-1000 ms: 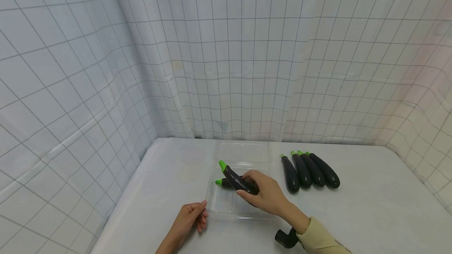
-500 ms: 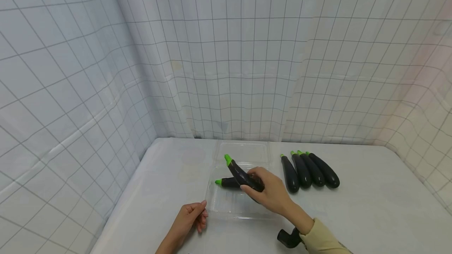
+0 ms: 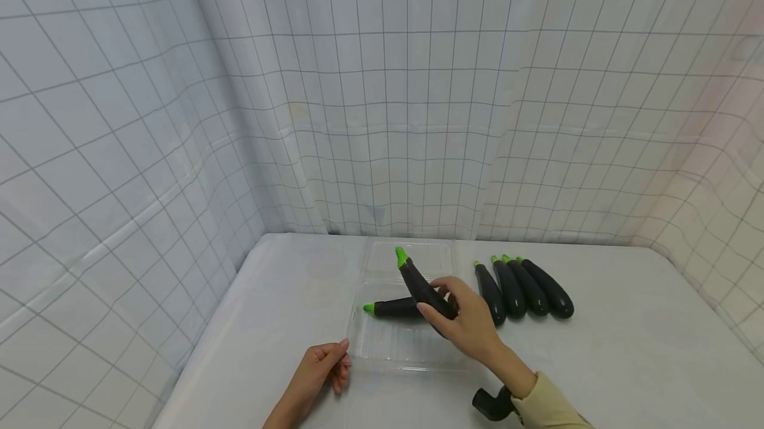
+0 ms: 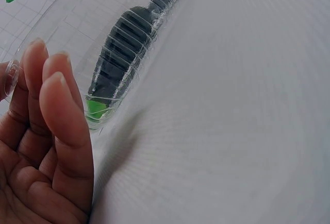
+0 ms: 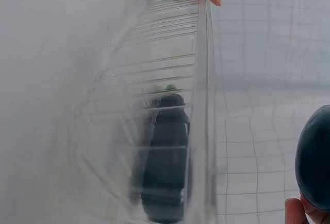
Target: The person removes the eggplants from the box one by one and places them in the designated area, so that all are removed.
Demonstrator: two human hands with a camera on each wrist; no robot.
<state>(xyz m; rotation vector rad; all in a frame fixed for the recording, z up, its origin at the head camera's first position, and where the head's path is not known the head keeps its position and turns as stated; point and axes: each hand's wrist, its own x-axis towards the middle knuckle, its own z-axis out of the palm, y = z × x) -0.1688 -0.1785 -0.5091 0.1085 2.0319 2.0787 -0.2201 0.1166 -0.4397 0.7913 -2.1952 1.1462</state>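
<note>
Left grip [image 3: 322, 366]: pinching the left rim of the clear container [image 3: 412, 367]. Right grip [image 3: 465, 323]: curled round one eggplant [image 3: 418, 284], held tilted above the container. Second eggplant [image 3: 394, 308]: lying inside, stem left. Four more eggplants [image 3: 528, 288]: farther right, on the counter [image 3: 633, 343].

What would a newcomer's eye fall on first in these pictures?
Probably the black eggplant with its bright green stem, held above the open clear plastic container in the person's right grip. Next, another eggplant lying inside the container, and four eggplants side by side on the white table to its right.
</note>
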